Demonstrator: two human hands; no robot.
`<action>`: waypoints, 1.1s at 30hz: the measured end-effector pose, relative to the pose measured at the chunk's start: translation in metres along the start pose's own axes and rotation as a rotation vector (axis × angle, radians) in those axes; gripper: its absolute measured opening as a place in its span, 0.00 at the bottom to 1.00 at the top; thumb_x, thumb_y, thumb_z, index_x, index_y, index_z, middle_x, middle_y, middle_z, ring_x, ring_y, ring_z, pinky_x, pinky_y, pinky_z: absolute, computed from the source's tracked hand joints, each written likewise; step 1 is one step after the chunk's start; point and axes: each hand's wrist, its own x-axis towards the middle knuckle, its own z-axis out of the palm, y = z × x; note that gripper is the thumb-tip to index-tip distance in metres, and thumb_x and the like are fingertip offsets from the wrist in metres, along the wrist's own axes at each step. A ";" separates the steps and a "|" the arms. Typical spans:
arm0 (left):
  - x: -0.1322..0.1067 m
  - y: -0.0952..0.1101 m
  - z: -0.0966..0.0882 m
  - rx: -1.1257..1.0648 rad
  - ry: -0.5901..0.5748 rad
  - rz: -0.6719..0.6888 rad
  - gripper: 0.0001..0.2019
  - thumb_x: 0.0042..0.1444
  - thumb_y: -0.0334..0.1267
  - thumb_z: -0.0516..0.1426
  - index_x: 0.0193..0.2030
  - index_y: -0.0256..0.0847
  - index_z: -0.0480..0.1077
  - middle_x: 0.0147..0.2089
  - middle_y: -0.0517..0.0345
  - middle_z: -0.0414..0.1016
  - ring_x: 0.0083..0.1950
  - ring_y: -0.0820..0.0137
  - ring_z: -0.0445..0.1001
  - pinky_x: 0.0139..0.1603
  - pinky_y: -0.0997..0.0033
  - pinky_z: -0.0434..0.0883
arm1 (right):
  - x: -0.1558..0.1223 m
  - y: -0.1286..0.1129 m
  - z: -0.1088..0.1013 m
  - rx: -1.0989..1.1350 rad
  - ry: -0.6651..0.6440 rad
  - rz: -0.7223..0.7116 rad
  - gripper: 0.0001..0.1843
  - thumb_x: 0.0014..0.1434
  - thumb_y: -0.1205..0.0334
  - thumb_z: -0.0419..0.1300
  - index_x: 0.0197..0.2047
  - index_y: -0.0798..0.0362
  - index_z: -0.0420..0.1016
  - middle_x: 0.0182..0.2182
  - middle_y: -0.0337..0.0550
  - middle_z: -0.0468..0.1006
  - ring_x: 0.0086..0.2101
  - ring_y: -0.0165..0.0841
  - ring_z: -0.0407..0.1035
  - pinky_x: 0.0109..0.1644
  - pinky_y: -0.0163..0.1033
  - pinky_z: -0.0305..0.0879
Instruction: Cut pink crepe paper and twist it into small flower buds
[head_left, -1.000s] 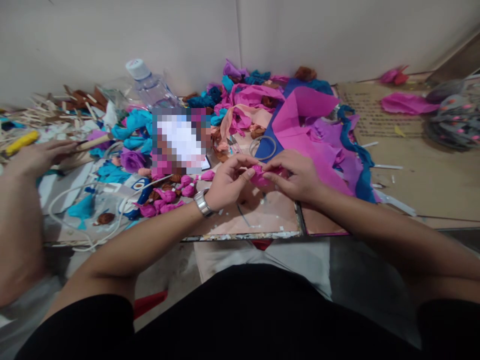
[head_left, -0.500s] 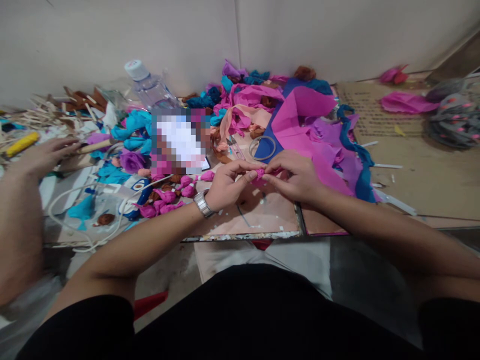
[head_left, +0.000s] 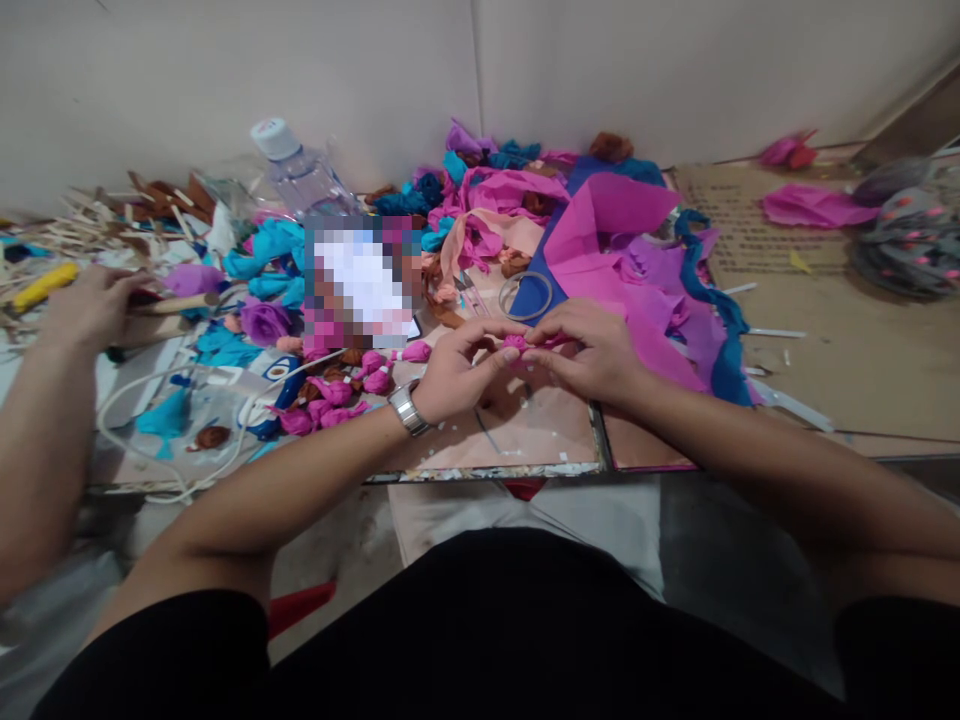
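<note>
My left hand [head_left: 457, 368], with a metal watch on its wrist, and my right hand [head_left: 589, 350] meet over a peach sheet on the low table [head_left: 847, 370]. Both pinch a small pink crepe-paper bud [head_left: 516, 344] between their fingertips. Much of the bud is hidden by my fingers. A cluster of finished pink buds [head_left: 337, 392] lies just left of my left hand. A large pink paper sheet [head_left: 600, 240] lies beyond my right hand.
Another person's hand [head_left: 90, 305] rests at the far left near wooden sticks [head_left: 97, 225] and a yellow tool [head_left: 43, 286]. A plastic water bottle [head_left: 296, 170], a white cable [head_left: 150, 420], a wire ring [head_left: 525, 295] and heaps of blue, purple and brown paper crowd the table.
My fingers have drawn closer together on the pink bud, covering more of it. The other person's hand at the left has pulled back toward the left edge.
</note>
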 end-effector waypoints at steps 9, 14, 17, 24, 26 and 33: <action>0.001 -0.002 0.000 0.018 0.054 -0.010 0.18 0.66 0.52 0.68 0.54 0.43 0.78 0.54 0.49 0.83 0.50 0.68 0.81 0.50 0.68 0.79 | 0.002 -0.006 -0.002 -0.020 -0.024 0.055 0.12 0.71 0.48 0.67 0.39 0.46 0.83 0.35 0.43 0.87 0.38 0.42 0.80 0.48 0.52 0.72; 0.001 0.003 0.000 0.052 0.025 0.001 0.15 0.68 0.51 0.66 0.52 0.42 0.79 0.52 0.50 0.84 0.49 0.68 0.82 0.49 0.68 0.78 | 0.002 -0.008 -0.002 -0.028 -0.033 0.073 0.14 0.72 0.47 0.66 0.37 0.45 0.82 0.34 0.42 0.86 0.37 0.41 0.78 0.48 0.52 0.71; 0.001 0.004 -0.002 0.071 0.007 0.016 0.14 0.69 0.50 0.65 0.52 0.43 0.80 0.51 0.51 0.85 0.49 0.67 0.82 0.49 0.68 0.77 | 0.002 -0.008 -0.002 -0.024 -0.034 0.062 0.12 0.72 0.49 0.66 0.37 0.45 0.82 0.34 0.42 0.86 0.37 0.42 0.78 0.47 0.53 0.71; -0.003 0.000 -0.003 0.141 -0.002 0.095 0.15 0.65 0.47 0.70 0.54 0.45 0.81 0.52 0.51 0.86 0.51 0.65 0.82 0.51 0.64 0.76 | 0.001 -0.009 -0.002 -0.042 -0.030 0.052 0.10 0.71 0.52 0.66 0.38 0.45 0.81 0.34 0.42 0.85 0.37 0.41 0.78 0.46 0.52 0.70; -0.003 0.000 -0.003 0.160 0.012 0.099 0.15 0.64 0.47 0.70 0.53 0.45 0.81 0.51 0.51 0.86 0.50 0.65 0.82 0.51 0.64 0.76 | 0.001 -0.009 -0.001 -0.043 -0.039 0.061 0.11 0.72 0.51 0.66 0.38 0.45 0.81 0.34 0.42 0.85 0.37 0.41 0.78 0.46 0.52 0.71; -0.002 0.003 -0.002 0.174 0.025 0.084 0.13 0.65 0.47 0.69 0.50 0.44 0.80 0.48 0.52 0.85 0.48 0.66 0.82 0.50 0.64 0.76 | 0.001 -0.010 -0.001 -0.032 -0.040 0.079 0.13 0.72 0.48 0.65 0.37 0.45 0.82 0.34 0.42 0.85 0.37 0.41 0.78 0.48 0.52 0.70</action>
